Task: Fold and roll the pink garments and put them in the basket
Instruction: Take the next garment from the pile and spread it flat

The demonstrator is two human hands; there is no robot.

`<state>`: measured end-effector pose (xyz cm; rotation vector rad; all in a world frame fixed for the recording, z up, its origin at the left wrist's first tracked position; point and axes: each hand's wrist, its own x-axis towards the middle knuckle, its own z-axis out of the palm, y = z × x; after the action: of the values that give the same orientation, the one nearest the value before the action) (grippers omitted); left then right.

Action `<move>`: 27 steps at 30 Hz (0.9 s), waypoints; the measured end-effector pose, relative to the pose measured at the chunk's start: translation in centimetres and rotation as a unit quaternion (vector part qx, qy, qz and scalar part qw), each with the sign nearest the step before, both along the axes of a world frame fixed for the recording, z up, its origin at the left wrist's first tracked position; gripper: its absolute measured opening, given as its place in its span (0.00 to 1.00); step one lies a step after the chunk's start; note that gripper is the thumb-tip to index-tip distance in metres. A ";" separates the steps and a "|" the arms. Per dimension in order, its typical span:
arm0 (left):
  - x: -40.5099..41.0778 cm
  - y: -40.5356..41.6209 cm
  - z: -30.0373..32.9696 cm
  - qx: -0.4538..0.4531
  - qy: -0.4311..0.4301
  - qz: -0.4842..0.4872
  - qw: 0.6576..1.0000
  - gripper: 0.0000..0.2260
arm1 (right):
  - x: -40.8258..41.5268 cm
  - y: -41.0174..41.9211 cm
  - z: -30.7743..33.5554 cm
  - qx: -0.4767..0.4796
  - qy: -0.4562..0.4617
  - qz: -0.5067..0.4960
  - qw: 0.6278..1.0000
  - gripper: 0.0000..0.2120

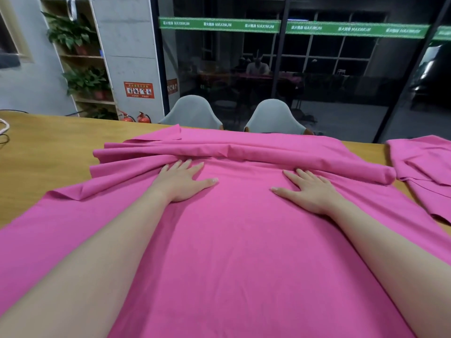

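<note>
Wooden shelf unit [80, 57] with potted green plants stood at far left, two red fire extinguishers [135, 117] on the floor beside it. Long yellow-brown wooden table [44, 142] ran across the view. Large pink cloth garment [231, 240] lay spread over the table, its far edge turned into a loose roll [244, 152] running left to right. Left hand [181, 181] lay flat on the garment, fingers straight and spread, fingertips touching the roll; it gripped nothing. Two pale grey moulded chairs [192, 112] stood behind the table's far edge. Right hand [310, 189] pressed flat likewise, fingers apart, just short of the roll. Second pink garment [424, 167] lay at the table's right end.
</note>
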<state>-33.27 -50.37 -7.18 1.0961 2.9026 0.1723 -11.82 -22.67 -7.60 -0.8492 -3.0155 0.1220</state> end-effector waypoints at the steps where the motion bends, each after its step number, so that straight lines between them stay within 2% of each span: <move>1: -0.6 0.5 0.1 0.000 0.001 0.000 1.000 0.43 | -0.6 0.5 0.0 0.000 0.000 -0.001 1.000 0.50; 6: -1.4 1.5 0.0 0.007 0.017 -0.003 1.000 0.40 | -1.5 0.8 0.2 0.002 0.006 0.005 1.000 0.46; 10: 0.3 0.6 1.1 -0.003 0.081 0.016 0.997 0.36 | -0.3 -0.4 1.4 0.047 -0.007 -0.002 0.999 0.46; 13: 3.3 -1.6 1.5 -0.028 0.008 0.001 1.000 0.40 | 1.2 -2.8 2.2 0.045 -0.029 -0.002 0.999 0.43; 20: 10.9 -9.7 2.0 -0.037 -0.056 0.007 0.998 0.42 | 8.1 -11.5 1.6 0.018 -0.036 0.028 0.999 0.43; 27: 15.8 -16.5 1.3 -0.060 -0.031 0.022 0.997 0.42 | 15.2 -17.1 0.9 0.006 0.003 0.019 1.000 0.44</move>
<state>-17.43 -66.89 -5.91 0.9907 2.8428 0.0319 3.38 -39.74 -6.75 -0.7887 -3.0252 0.1066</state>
